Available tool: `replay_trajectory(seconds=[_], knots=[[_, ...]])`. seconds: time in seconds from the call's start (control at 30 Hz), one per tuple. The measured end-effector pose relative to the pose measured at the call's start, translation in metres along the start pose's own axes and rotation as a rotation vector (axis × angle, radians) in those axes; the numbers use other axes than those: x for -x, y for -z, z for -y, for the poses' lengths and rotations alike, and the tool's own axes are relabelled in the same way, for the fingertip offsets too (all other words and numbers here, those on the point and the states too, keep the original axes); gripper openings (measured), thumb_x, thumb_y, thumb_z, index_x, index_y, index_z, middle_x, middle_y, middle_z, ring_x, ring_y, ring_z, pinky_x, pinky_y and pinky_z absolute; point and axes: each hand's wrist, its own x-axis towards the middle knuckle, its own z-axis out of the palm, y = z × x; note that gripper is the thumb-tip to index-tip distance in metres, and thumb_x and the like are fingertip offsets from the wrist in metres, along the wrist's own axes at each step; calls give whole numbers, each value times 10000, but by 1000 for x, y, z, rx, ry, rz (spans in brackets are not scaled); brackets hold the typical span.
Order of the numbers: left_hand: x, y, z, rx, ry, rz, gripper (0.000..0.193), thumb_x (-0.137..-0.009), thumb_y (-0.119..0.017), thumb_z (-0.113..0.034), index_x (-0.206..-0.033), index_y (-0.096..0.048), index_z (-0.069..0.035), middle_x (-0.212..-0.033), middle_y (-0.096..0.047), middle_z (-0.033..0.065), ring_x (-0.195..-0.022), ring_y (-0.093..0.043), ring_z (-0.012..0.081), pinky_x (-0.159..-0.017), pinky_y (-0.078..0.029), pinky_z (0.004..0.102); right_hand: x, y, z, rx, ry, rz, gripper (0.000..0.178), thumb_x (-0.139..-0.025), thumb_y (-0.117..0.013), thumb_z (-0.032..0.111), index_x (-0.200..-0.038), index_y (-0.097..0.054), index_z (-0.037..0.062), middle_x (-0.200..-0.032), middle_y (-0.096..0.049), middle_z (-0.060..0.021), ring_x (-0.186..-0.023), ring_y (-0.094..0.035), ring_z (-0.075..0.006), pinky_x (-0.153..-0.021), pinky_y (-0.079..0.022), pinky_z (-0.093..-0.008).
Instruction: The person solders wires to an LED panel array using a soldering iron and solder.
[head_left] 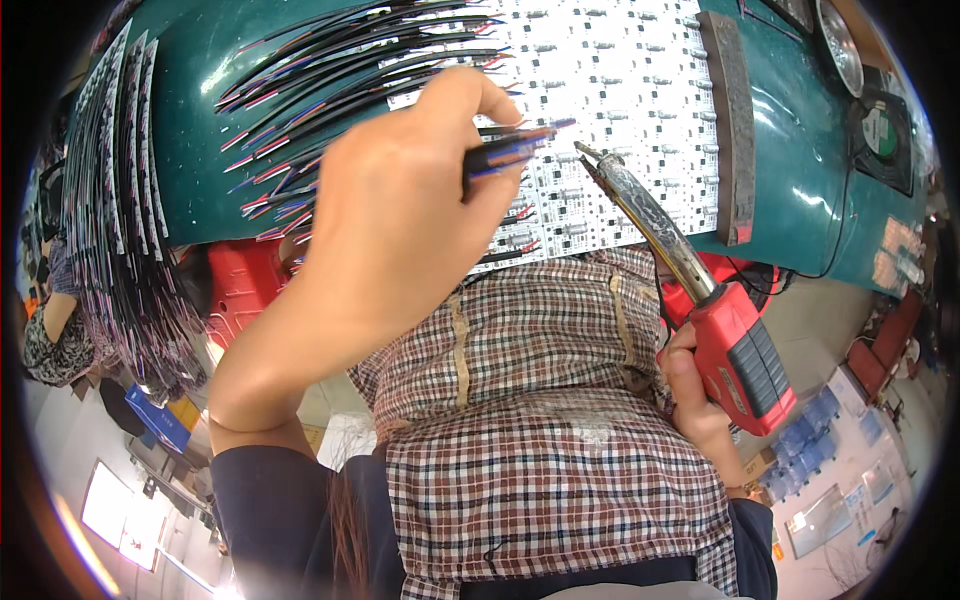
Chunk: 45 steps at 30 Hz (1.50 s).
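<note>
My left hand (405, 195) is closed around a small bundle of black cables (508, 153) with blue and red wire ends, raised over white circuit boards (610, 85). Rows of small components cover the boards. More black cables (330, 75) fan out leftward from them, their coloured ends bared. My right hand (695, 395) grips a red and black soldering gun (742, 355). Its long metal barrel points up and left, and the tip lies close to the wire ends in my left hand; whether they touch I cannot tell.
A dark bar (728, 130) lies along the boards' right edge on the green table (190, 100). Wired board strips (125, 200) hang over the left edge. At the far right are a metal dish (840, 45) and a black device (883, 135). A red stool (240, 290) stands below.
</note>
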Motion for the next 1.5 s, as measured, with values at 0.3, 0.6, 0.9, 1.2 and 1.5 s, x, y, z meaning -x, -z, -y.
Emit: replay_trajectory(seconds=[0.3, 0.6, 0.9, 1.2, 1.5], knots=[[5, -29, 12, -89, -75, -96, 213, -813, -792, -124, -801, -603, -26, -625, -589, 71, -504, -534, 179, -493, -410, 307, -12, -12, 11, -59, 45, -36, 254, -766, -760, 45, -1009, -699, 5, -873, -683, -128, -759, -687, -297, -678, -547, -360], [8, -28, 7, -141, -90, -108, 202, -808, -788, -114, -780, -610, -23, -631, -603, 85, -509, -553, 203, -498, -421, 319, -13, -12, 9, -20, 99, 21, 226, -790, -755, 44, -1006, -703, 6, -886, -697, -134, -756, -700, -297, -681, -560, -357], [8, -27, 7, -158, -96, -99, 190, -800, -781, -107, -784, -619, -9, -611, -591, 96, -500, -557, 211, -498, -422, 325, -12, -10, 11, -23, 83, 52, 248, -789, -758, 41, -1027, -701, 7, -903, -700, -129, -773, -699, -297, -688, -553, -354], [4, -24, 6, -154, -96, -83, 184, -796, -778, -109, -809, -629, -4, -634, -605, 116, -520, -585, 230, -516, -447, 329, -12, -12, 13, -78, -26, 33, 255, -784, -757, 27, -1031, -697, 1, -875, -693, -120, -745, -690, -282, -667, -542, -348], [4, -23, 4, -172, -96, -78, 189, -790, -778, -110, -810, -626, -1, -640, -610, 124, -532, -598, 253, -526, -454, 336, -10, -12, 11, -12, 61, 1, 239, -780, -758, 25, -1012, -704, 9, -875, -697, -121, -741, -693, -276, -663, -544, -343]])
